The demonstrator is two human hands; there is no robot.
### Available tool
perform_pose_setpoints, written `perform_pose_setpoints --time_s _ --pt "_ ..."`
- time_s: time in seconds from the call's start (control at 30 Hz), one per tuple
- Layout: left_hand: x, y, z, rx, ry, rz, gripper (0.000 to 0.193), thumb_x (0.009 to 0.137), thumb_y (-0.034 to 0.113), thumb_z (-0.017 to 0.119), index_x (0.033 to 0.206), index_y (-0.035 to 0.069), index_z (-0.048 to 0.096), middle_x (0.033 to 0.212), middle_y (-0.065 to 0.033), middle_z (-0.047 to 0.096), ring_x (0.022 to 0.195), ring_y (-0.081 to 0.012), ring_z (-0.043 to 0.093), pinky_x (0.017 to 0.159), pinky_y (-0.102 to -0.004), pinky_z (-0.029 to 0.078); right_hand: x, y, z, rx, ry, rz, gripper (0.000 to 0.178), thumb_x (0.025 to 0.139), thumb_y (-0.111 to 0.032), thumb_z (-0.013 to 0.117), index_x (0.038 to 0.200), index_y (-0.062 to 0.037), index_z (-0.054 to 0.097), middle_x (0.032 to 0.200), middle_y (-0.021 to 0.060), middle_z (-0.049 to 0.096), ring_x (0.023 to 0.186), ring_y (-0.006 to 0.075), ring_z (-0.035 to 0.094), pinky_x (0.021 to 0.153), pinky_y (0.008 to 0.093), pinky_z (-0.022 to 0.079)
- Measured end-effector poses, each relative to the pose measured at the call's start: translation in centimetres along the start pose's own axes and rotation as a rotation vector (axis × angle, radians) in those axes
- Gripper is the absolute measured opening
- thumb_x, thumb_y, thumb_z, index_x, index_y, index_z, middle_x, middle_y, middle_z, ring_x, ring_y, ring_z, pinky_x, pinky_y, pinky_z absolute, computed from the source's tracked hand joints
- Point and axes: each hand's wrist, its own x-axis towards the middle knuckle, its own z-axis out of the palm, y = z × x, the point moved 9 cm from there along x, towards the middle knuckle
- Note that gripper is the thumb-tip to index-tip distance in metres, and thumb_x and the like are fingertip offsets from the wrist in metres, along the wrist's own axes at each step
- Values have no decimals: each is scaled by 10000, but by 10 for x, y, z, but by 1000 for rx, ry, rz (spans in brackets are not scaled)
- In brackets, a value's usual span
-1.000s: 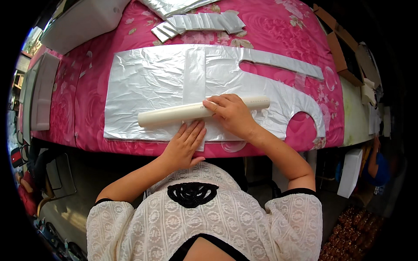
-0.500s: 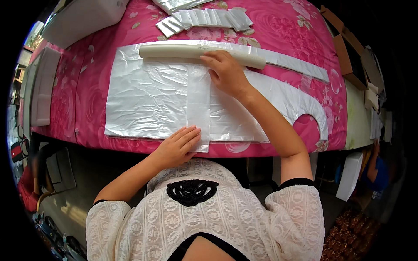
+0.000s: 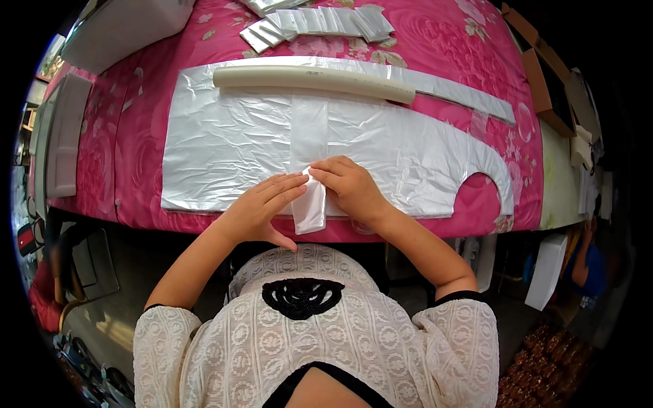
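A flat layered sheet of whitish, shiny plastic film (image 3: pixel 228 139) lies on the table, with a curved cut-out at its right end. Across its middle runs a plastic strip (image 3: pixel 309 132), whose near end is lifted and folded over. My right hand (image 3: pixel 354 189) pinches this strip at the fold, fingers bent together. On the strip's left edge rest the fingertips of my left hand (image 3: pixel 262 204); its fingers are stretched out and the thumb stands apart. A long cream-coloured tube (image 3: pixel 316 79) lies across the far part of the film, untouched by either hand.
Small folded plastic packets (image 3: pixel 326 22) lie in a row at the far side of the pink floral cloth (image 3: pixel 449 51). White foam boxes stand at the left, one large (image 3: pixel 122 34). An open cardboard box (image 3: pixel 547 88) is at the right edge. Other people show at both sides.
My right hand has left the tube and come nearer, onto the strip. My left hand has slid a little farther away from me. The strip's near end is now folded up.
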Motion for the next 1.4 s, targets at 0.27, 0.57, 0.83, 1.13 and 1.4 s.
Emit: perform_pose_setpoints --time_s 0.27,0.57,0.83,1.13,1.4 --pt "4 -30 10 207 28 -87 527 715 99 660 1214 16 511 1180 -142 579 1110 -294 548 954 -406 421 1 -2 -10 -40 67 -5 324 705 0 653 1022 -66 653 1004 83 644 911 259 599 778 342 505" --pt "8 -94 -3 -365 459 -753 394 895 145 554 1233 -45 480 920 -166 650 725 -320 631 682 -365 503 26 71 0 330 -197 800 262 891 -212 573 779 7 662 632 58 627 542 110 599 543 259 458" --pt "37 -46 31 418 71 -355 665 868 247 547 1401 -31 263 1468 -209 246 1374 -332 221 1104 -437 203 24 96 15 494 -306 1014 293 865 -243 613 724 13 635 620 43 620 505 104 596 459 239 431" --pt "40 -52 24 451 89 -362 670 798 275 598 1327 -67 370 1396 -219 364 1304 -331 346 1074 -421 273 37 27 -17 -315 74 136 356 775 -163 645 1072 21 577 1185 206 543 1070 304 548 884 373 456" --pt "52 -63 17 575 165 -243 482 717 79 591 1169 -71 519 1203 -187 551 1096 -298 537 929 -380 432 44 32 -15 -216 -9 -136 402 726 -54 624 1117 22 573 1178 158 569 1110 303 526 964 379 425"
